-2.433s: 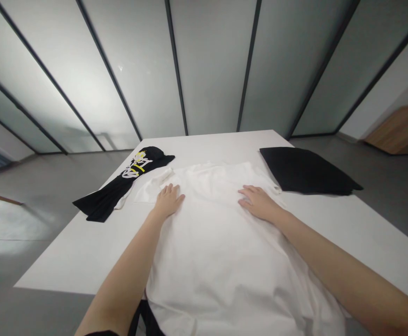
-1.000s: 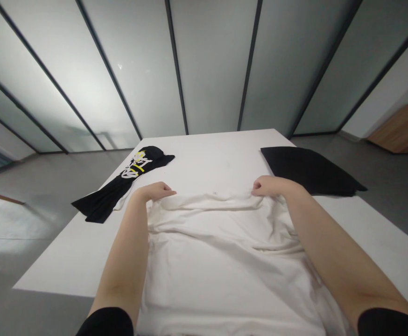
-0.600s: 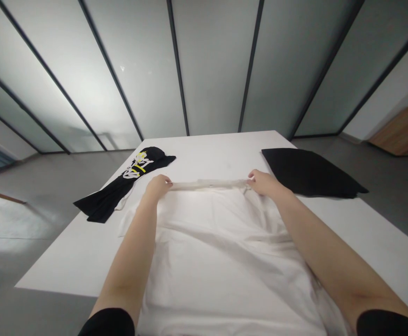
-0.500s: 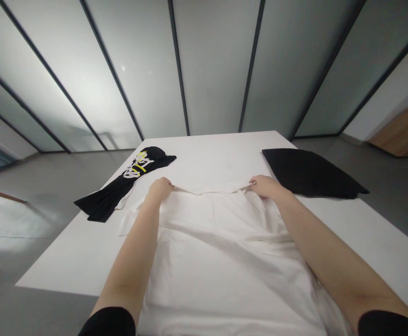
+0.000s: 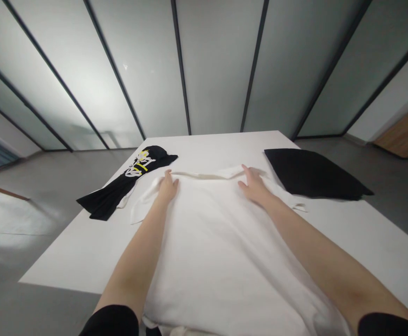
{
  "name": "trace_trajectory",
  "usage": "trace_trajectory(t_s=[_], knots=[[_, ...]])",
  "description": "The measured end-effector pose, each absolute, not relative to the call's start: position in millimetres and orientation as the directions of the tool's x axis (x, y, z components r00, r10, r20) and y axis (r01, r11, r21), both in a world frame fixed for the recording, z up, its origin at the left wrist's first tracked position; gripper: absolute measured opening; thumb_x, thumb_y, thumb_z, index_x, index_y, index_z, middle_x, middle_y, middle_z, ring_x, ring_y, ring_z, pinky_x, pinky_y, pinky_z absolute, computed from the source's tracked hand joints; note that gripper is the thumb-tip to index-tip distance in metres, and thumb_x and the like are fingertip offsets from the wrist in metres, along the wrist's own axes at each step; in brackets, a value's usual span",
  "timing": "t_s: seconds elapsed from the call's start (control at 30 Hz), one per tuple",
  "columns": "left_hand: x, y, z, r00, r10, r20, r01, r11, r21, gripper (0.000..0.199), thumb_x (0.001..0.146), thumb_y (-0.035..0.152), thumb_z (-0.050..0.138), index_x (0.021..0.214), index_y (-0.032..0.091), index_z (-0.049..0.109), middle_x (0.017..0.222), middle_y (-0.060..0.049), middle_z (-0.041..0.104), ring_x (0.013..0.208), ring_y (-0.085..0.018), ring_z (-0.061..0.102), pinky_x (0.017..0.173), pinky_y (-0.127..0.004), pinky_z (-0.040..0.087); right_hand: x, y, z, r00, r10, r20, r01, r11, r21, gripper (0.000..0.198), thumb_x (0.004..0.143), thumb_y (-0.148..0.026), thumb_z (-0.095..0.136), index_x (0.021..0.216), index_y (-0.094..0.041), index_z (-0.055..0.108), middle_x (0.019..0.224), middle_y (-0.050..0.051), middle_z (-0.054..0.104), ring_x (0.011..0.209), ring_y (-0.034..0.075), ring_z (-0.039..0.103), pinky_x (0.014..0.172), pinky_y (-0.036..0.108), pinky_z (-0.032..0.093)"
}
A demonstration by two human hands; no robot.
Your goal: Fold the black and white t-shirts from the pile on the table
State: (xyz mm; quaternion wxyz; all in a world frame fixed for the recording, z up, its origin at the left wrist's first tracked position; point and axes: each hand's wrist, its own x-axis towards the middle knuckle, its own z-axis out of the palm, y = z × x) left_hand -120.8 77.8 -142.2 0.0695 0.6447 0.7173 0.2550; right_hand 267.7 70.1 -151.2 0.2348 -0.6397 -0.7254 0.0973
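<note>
A white T-shirt [image 5: 211, 242] lies spread over the white table, its far edge away from me and its near part reaching the bottom of the view. At the far left corner of its upper edge, my left hand [image 5: 169, 187] rests on the cloth with thumb and fingers apart. My right hand [image 5: 255, 185] lies on the upper right part, index finger stretched forward and thumb spread. Between the hands the upper edge stands slightly raised. Sleeve cloth lies out past both hands, and the fabric is mostly smooth with soft creases at the right.
On the table's [image 5: 60, 261] left side lies a crumpled black garment [image 5: 120, 186] with a white and yellow print. A flat, folded black cloth [image 5: 312, 175] lies at the right. Frosted glass panels [image 5: 218, 65] stand behind the table.
Both hands have let go of the shirt's upper edge and their fingers have spread. That edge has moved farther away, and the creases across the cloth have flattened.
</note>
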Motion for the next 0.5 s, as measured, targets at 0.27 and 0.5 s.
trace_trajectory(t_s=[0.27,0.5], knots=[[-112,68,-158,0.023,0.993,0.112,0.996,-0.032,0.079,0.052,0.109,0.041,0.038,0.155,0.02,0.054,0.17,-0.019,0.045,0.158,-0.039,0.039,0.126,-0.067,0.032,256,58,-163,-0.29,0.957,0.03,0.926,0.288,-0.246,0.052,0.111,-0.037,0.042,0.159,-0.02,0.053,0.175,0.015,0.038,0.163,0.044,0.028,0.127,0.07,0.026],[-113,61,-151,0.016,0.995,0.103,0.998,-0.022,0.062,0.055,0.109,0.04,0.038,0.157,0.017,0.053,0.17,-0.018,0.046,0.157,-0.037,0.041,0.127,-0.062,0.032,258,51,-157,-0.219,0.976,-0.021,0.971,0.215,-0.107,0.059,0.113,-0.044,0.036,0.168,-0.023,0.044,0.18,0.014,0.027,0.164,0.044,0.026,0.128,0.07,0.023]])
